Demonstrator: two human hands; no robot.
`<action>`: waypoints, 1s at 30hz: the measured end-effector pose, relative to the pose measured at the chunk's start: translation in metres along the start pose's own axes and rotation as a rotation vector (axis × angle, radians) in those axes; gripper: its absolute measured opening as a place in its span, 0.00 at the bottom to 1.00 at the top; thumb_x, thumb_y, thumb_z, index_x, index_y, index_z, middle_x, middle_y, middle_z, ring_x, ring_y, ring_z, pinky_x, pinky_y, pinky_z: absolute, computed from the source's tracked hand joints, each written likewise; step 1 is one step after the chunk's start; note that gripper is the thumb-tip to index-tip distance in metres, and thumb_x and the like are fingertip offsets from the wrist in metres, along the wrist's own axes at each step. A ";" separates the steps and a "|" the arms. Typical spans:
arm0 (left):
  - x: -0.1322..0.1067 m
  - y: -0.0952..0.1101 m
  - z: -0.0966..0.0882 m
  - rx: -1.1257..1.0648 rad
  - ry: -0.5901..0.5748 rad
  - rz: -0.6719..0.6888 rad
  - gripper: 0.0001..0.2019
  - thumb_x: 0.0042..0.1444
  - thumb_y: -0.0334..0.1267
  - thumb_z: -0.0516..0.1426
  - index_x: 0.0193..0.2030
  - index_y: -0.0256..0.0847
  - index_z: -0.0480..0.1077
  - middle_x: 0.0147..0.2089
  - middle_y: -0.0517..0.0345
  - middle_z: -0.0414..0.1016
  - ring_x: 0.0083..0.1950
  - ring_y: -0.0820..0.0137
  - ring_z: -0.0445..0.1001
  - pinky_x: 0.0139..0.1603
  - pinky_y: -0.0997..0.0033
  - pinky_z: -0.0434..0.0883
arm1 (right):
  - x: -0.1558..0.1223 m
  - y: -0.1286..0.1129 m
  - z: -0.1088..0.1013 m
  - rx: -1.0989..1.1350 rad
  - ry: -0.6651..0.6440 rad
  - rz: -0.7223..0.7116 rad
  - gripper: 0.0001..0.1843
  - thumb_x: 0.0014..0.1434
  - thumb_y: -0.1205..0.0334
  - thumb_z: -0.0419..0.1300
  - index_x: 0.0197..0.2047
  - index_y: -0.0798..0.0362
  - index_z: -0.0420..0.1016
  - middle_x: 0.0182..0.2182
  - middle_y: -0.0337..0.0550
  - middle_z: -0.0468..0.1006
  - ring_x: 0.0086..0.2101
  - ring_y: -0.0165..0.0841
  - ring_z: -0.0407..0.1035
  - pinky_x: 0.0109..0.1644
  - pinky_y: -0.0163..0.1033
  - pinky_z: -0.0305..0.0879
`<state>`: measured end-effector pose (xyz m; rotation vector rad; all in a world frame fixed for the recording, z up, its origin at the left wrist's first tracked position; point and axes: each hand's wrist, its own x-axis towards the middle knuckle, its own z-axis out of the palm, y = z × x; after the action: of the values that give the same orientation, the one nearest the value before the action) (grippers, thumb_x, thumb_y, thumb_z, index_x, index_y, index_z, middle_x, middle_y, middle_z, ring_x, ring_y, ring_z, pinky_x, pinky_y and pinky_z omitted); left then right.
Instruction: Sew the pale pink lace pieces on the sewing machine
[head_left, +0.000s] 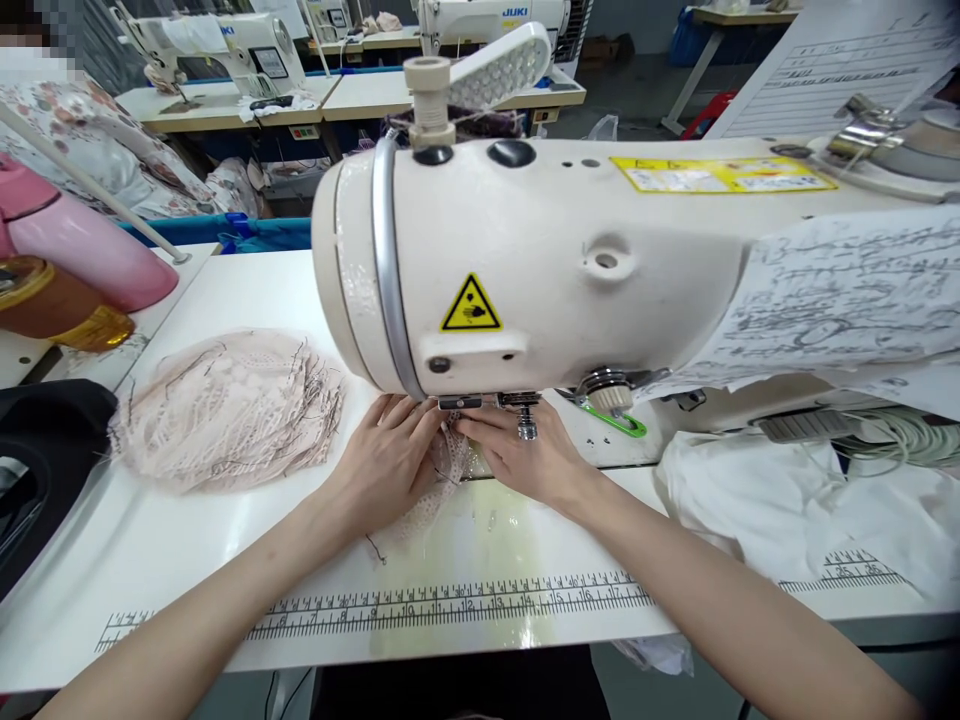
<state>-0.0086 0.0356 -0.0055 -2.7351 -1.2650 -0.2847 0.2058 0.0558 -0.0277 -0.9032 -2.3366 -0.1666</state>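
Note:
Pale pink lace fabric [448,462] lies under the head of a white sewing machine [525,250], between my two hands. My left hand [390,455] is closed over the lace's left side, its fingers close together and pointing at the needle area. From the other side my right hand [525,450] reaches in, its fingers closed on the lace's right edge. The machine head hides the needle and some of my fingertips. A loose dark thread [376,550] trails from the lace toward me.
On the left lies a pile of pink lace pieces [232,410] with thread ends, near a pink bottle [90,235] and an amber thread cone [60,305]. White fabric [750,490] and a green hook-shaped item [619,422] are to the right. A printed ruler [450,603] crosses the front.

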 end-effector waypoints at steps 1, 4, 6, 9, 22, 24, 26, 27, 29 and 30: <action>0.000 0.000 -0.001 0.001 -0.004 -0.007 0.20 0.58 0.33 0.49 0.56 0.29 0.66 0.57 0.39 0.73 0.55 0.53 0.72 0.60 0.47 0.63 | 0.000 0.000 0.000 -0.019 0.001 -0.008 0.16 0.61 0.71 0.54 0.44 0.47 0.80 0.45 0.36 0.82 0.41 0.34 0.76 0.40 0.42 0.68; 0.000 0.000 -0.010 0.011 -0.010 -0.010 0.21 0.59 0.32 0.50 0.59 0.31 0.66 0.60 0.41 0.72 0.59 0.53 0.70 0.62 0.46 0.61 | 0.001 -0.001 -0.002 -0.025 -0.025 -0.004 0.16 0.59 0.72 0.54 0.44 0.48 0.79 0.45 0.35 0.82 0.38 0.34 0.76 0.42 0.43 0.66; -0.003 -0.001 -0.021 0.009 0.008 0.018 0.19 0.61 0.32 0.50 0.59 0.34 0.67 0.61 0.45 0.71 0.61 0.55 0.69 0.63 0.48 0.61 | 0.003 -0.002 -0.004 -0.001 -0.041 -0.003 0.16 0.58 0.73 0.55 0.44 0.48 0.79 0.44 0.35 0.83 0.37 0.33 0.76 0.44 0.43 0.65; -0.020 -0.006 -0.041 -0.043 0.019 0.162 0.18 0.65 0.39 0.51 0.58 0.37 0.68 0.62 0.47 0.71 0.60 0.57 0.70 0.58 0.54 0.65 | 0.004 -0.005 -0.008 0.008 -0.070 0.005 0.16 0.59 0.74 0.53 0.43 0.49 0.78 0.42 0.35 0.82 0.37 0.32 0.75 0.44 0.42 0.61; -0.067 0.008 -0.068 -0.228 0.087 -0.097 0.09 0.67 0.30 0.48 0.49 0.36 0.67 0.53 0.48 0.76 0.43 0.70 0.78 0.37 0.74 0.73 | 0.001 -0.003 0.000 0.263 -0.168 -0.060 0.18 0.53 0.74 0.52 0.44 0.51 0.73 0.45 0.43 0.77 0.44 0.35 0.69 0.44 0.42 0.61; -0.053 0.002 -0.076 -0.168 0.058 -0.065 0.09 0.68 0.34 0.47 0.49 0.37 0.67 0.41 0.53 0.78 0.30 0.72 0.75 0.26 0.73 0.68 | 0.000 -0.001 0.004 0.322 -0.108 -0.095 0.13 0.57 0.72 0.53 0.42 0.51 0.74 0.42 0.43 0.77 0.45 0.34 0.69 0.46 0.42 0.64; -0.037 -0.004 -0.076 -0.091 0.017 0.059 0.10 0.67 0.40 0.50 0.47 0.37 0.67 0.34 0.56 0.76 0.28 0.69 0.73 0.25 0.70 0.66 | 0.000 0.000 0.006 0.349 -0.057 -0.132 0.10 0.60 0.71 0.55 0.41 0.51 0.74 0.39 0.42 0.78 0.46 0.33 0.70 0.47 0.42 0.66; -0.030 -0.006 -0.072 -0.053 -0.005 0.127 0.11 0.66 0.41 0.51 0.47 0.36 0.68 0.34 0.55 0.75 0.31 0.66 0.73 0.27 0.68 0.67 | -0.001 0.001 0.007 0.352 -0.037 -0.146 0.09 0.60 0.71 0.55 0.40 0.51 0.74 0.38 0.41 0.78 0.45 0.33 0.70 0.47 0.41 0.66; -0.017 -0.008 -0.061 0.036 -0.016 0.226 0.10 0.64 0.36 0.53 0.48 0.34 0.68 0.34 0.53 0.74 0.34 0.63 0.73 0.31 0.65 0.67 | -0.001 0.001 0.006 0.343 -0.030 -0.158 0.09 0.61 0.72 0.55 0.38 0.51 0.74 0.37 0.41 0.78 0.46 0.32 0.70 0.48 0.41 0.67; -0.011 -0.008 -0.054 0.079 0.001 0.251 0.09 0.63 0.30 0.52 0.48 0.34 0.69 0.32 0.55 0.74 0.33 0.65 0.72 0.31 0.66 0.66 | -0.001 0.001 0.005 0.336 -0.039 -0.158 0.10 0.61 0.72 0.54 0.36 0.51 0.74 0.37 0.41 0.78 0.46 0.32 0.70 0.48 0.41 0.67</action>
<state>-0.0286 0.0227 0.0449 -2.7845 -0.8972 -0.2068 0.2045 0.0574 -0.0327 -0.5627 -2.3762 0.1771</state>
